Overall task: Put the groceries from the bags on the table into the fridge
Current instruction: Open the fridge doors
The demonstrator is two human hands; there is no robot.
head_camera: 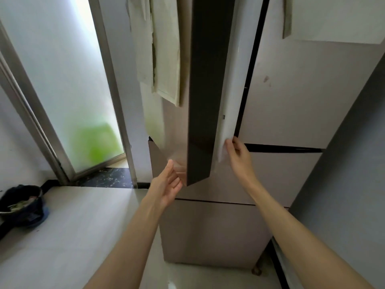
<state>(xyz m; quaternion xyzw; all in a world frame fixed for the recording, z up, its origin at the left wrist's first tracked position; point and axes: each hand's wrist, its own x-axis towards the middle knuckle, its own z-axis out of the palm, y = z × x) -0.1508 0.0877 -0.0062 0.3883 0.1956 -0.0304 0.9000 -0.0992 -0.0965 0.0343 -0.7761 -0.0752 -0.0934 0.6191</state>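
Observation:
A tall pinkish-beige fridge stands in front of me. Its upper left door is swung partly open toward me, showing its dark edge and white inner lining. My right hand curls its fingers round the bottom inner edge of that door. My left hand is flat with straight fingers against the door's outer face near its lower corner. The fridge's inside is hidden behind the door. No groceries or bags are in view.
Lower fridge drawers sit closed below the door. A frosted glass door is on the left, with a dark bin on the tiled floor. A grey wall panel stands at the right.

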